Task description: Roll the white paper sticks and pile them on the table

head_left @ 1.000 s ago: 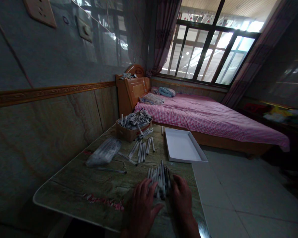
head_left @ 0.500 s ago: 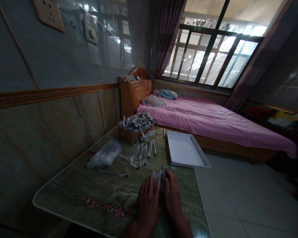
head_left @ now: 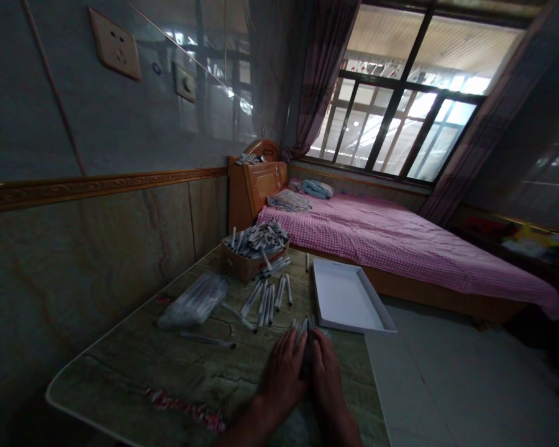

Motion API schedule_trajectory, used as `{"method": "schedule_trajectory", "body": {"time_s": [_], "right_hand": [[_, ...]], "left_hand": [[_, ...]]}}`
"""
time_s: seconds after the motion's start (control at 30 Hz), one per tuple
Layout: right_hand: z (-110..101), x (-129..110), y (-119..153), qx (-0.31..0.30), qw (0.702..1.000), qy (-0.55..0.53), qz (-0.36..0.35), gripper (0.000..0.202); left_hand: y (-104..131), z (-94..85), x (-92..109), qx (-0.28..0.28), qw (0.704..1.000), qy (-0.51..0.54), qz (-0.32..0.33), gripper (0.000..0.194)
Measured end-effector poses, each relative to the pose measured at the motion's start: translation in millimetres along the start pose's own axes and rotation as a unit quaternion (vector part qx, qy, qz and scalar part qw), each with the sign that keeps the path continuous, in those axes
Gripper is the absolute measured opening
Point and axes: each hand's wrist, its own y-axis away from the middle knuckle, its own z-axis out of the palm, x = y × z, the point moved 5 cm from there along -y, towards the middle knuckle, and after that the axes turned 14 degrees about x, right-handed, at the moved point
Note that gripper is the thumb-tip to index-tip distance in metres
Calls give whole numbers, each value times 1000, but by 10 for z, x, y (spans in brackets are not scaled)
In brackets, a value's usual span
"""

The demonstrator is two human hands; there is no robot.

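Near the table's right front, my left hand (head_left: 286, 363) and my right hand (head_left: 325, 366) are pressed around a bundle of pens (head_left: 302, 328), whose tips show above my fingers. The rest of the bundle is hidden between the palms. Beyond my hands, several loose pens (head_left: 266, 302) lie in small groups on the table. A cardboard box (head_left: 240, 265) heaped with pens stands at the back, and a clear plastic bag (head_left: 195, 301) of pens lies to its front left.
A shallow white tray (head_left: 347, 295) lies on the right side of the table (head_left: 205, 379), jutting past the edge. Two single pens lie right of the bag. Behind stands a bed (head_left: 377, 226) with a pink checked sheet.
The view has tilted up slightly, so the table and objects sit lower. My hands remain around the pens; my left forearm is angled more to the left.
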Motion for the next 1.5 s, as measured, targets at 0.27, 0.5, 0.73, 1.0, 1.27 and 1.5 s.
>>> {"method": "schedule_trajectory", "body": {"time_s": [0.27, 0.5, 0.73, 1.0, 1.27, 1.5], "right_hand": [[-137, 23, 34, 64, 995, -25, 72, 62], [-80, 39, 37, 66, 992, -59, 93, 60], [7, -66, -11, 5, 990, -109, 88, 63], [-435, 138, -319, 165, 985, 33, 26, 53], [-410, -204, -567, -18, 930, 297, -214, 22], [-650, -372, -241, -87, 883, 388, -249, 26]], "left_hand": [[21, -91, -76, 47, 994, 81, -52, 54], [-8, -117, -124, 76, 987, 114, -87, 48], [2, -42, -98, 81, 995, 29, -43, 48], [110, -81, 248, -2, 994, 12, 105, 74], [26, 146, 268, -53, 990, 6, 130, 50], [-85, 117, 174, -66, 994, -17, 90, 40]]}}
